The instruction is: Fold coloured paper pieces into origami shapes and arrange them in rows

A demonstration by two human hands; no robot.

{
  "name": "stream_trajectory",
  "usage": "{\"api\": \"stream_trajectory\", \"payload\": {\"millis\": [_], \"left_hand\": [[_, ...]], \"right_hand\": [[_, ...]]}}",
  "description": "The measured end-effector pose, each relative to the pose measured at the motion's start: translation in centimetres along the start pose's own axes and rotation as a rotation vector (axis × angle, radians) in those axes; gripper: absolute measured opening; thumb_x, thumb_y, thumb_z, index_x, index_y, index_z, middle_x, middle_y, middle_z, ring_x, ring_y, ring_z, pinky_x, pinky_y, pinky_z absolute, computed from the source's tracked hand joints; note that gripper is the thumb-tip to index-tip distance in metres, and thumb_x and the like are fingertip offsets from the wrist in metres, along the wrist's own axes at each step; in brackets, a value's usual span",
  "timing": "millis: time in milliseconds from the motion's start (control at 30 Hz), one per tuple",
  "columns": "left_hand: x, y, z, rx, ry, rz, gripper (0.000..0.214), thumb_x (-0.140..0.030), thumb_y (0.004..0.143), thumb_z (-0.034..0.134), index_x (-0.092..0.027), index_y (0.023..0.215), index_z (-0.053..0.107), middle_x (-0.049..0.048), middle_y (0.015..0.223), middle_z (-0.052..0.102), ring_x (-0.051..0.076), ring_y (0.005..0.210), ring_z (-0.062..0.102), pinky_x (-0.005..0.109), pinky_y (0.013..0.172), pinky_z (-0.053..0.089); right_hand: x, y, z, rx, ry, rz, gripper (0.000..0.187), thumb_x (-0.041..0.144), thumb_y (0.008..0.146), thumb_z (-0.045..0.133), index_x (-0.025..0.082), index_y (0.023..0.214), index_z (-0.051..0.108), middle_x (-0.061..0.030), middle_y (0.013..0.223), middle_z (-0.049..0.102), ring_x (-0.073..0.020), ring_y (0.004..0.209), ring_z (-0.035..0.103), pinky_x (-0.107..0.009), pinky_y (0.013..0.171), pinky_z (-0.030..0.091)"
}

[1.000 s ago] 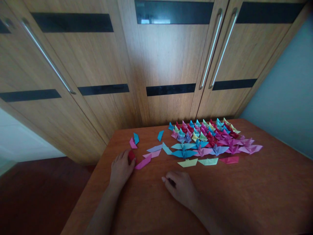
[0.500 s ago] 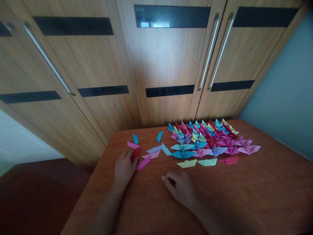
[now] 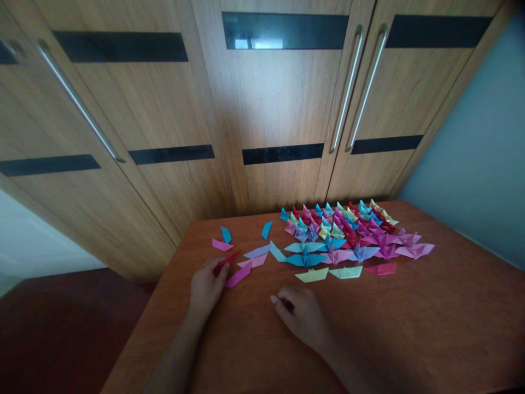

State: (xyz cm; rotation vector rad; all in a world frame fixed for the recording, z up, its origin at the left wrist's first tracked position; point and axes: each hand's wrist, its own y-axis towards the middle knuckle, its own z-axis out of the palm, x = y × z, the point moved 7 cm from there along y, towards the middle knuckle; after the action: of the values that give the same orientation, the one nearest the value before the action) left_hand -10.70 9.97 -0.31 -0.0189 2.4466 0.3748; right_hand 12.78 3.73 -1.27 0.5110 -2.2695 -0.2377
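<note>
Between the fingers of my left hand (image 3: 206,285) is a red folded paper piece (image 3: 226,262), its far end sticking out past the fingertips. Right beside it lies a magenta folded piece (image 3: 238,274), with a pink piece (image 3: 253,260) and a lilac piece (image 3: 257,251) behind. My right hand (image 3: 301,311) rests on the table with its fingers curled in; nothing shows in them. Beyond it a pale yellow folded piece (image 3: 311,275), a pale green one (image 3: 345,272) and a red one (image 3: 380,268) lie in a row.
Many colourful origami cranes (image 3: 333,255) stand in close rows at the back right of the wooden table (image 3: 254,339). Two blue pieces, one a blue strip (image 3: 266,230), and a pink piece (image 3: 222,244) lie at the back left. A wooden wardrobe (image 3: 279,98) rises behind.
My left hand has pinched the red paper piece and tilted it up a little off the table. My right hand stays where it was. The view has shifted slightly.
</note>
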Motion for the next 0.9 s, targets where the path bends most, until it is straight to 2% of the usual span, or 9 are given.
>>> {"api": "stream_trajectory", "payload": {"millis": [167, 233, 300, 367, 467, 567, 667, 900], "left_hand": [[-1.5, -0.8, 1.2, 0.016, -0.714, -0.168, 0.03, -0.038, 0.078, 0.062, -0.02, 0.103, 0.06, 0.0041, 0.098, 0.071, 0.022, 0.093, 0.065, 0.034, 0.086, 0.049], [-3.1, -1.3, 2.2, 0.077, -0.937, -0.195, 0.029, -0.036, 0.079, 0.063, -0.02, 0.103, 0.058, 0.0043, 0.096, 0.072, 0.021, 0.093, 0.066, 0.034, 0.087, 0.048], [-4.9, -2.0, 3.4, 0.168, -1.05, -0.203, 0.025, -0.034, 0.081, 0.061, -0.019, 0.1, 0.059, 0.0054, 0.093, 0.072, 0.02, 0.091, 0.066, 0.034, 0.088, 0.047], [-6.5, -2.8, 4.4, 0.245, -1.088, -0.19, 0.023, -0.034, 0.081, 0.061, -0.018, 0.098, 0.062, 0.007, 0.098, 0.071, 0.021, 0.096, 0.064, 0.034, 0.091, 0.045], [-7.8, -3.9, 5.7, 0.325, -1.05, -0.172, 0.023, -0.032, 0.078, 0.065, -0.018, 0.098, 0.066, 0.007, 0.106, 0.068, 0.022, 0.1, 0.061, 0.032, 0.09, 0.044], [-8.3, -4.8, 6.4, 0.413, -0.998, -0.156, 0.022, -0.031, 0.077, 0.067, -0.018, 0.095, 0.067, 0.0062, 0.099, 0.069, 0.021, 0.091, 0.061, 0.031, 0.083, 0.047], [-8.5, -5.1, 6.3, 0.452, -0.959, -0.126, 0.016, -0.031, 0.075, 0.069, -0.017, 0.084, 0.069, 0.0048, 0.088, 0.068, 0.02, 0.083, 0.06, 0.029, 0.077, 0.047], [-8.2, -5.1, 5.6, 0.437, -1.009, -0.15, 0.013, -0.028, 0.074, 0.07, -0.017, 0.08, 0.069, 0.0023, 0.081, 0.066, 0.016, 0.078, 0.058, 0.024, 0.071, 0.044]], "right_hand": [[-0.2, 0.2, -0.2, -0.014, 0.042, 0.031, 0.035, 0.034, 0.09, 0.045, 0.019, 0.059, 0.051, 0.003, 0.057, 0.052, -0.0096, 0.053, 0.047, -0.022, 0.053, 0.032], [-0.3, 0.3, -0.3, -0.019, 0.089, 0.046, 0.031, 0.033, 0.089, 0.046, 0.019, 0.062, 0.053, 0.0028, 0.059, 0.054, -0.0099, 0.055, 0.049, -0.022, 0.055, 0.033], [-0.4, 0.3, -0.5, -0.03, 0.165, 0.061, 0.023, 0.031, 0.088, 0.047, 0.02, 0.072, 0.057, 0.0017, 0.066, 0.059, -0.0109, 0.06, 0.053, -0.022, 0.058, 0.037], [-0.7, 0.3, -0.6, -0.057, 0.241, 0.085, 0.015, 0.031, 0.087, 0.05, 0.02, 0.086, 0.06, 0.0, 0.074, 0.062, -0.0126, 0.066, 0.056, -0.022, 0.062, 0.041], [-0.8, 0.3, -0.9, -0.089, 0.307, 0.104, 0.022, 0.033, 0.084, 0.054, 0.02, 0.101, 0.06, -0.0023, 0.083, 0.065, -0.0141, 0.072, 0.058, -0.024, 0.065, 0.044], [-0.3, 0.4, -1.2, -0.091, 0.308, 0.067, 0.016, 0.032, 0.084, 0.054, 0.02, 0.088, 0.063, -0.0012, 0.078, 0.064, -0.0134, 0.069, 0.057, -0.023, 0.064, 0.043], [-0.1, 0.4, -1.7, -0.095, 0.321, 0.075, 0.023, 0.032, 0.087, 0.051, 0.019, 0.071, 0.062, 0.0004, 0.067, 0.061, -0.0118, 0.062, 0.054, -0.022, 0.058, 0.039], [-1.0, 0.2, -2.5, -0.155, 0.43, 0.135, 0.029, 0.036, 0.087, 0.051, 0.018, 0.068, 0.063, 0.001, 0.059, 0.058, -0.0113, 0.055, 0.053, -0.021, 0.053, 0.037]]}}
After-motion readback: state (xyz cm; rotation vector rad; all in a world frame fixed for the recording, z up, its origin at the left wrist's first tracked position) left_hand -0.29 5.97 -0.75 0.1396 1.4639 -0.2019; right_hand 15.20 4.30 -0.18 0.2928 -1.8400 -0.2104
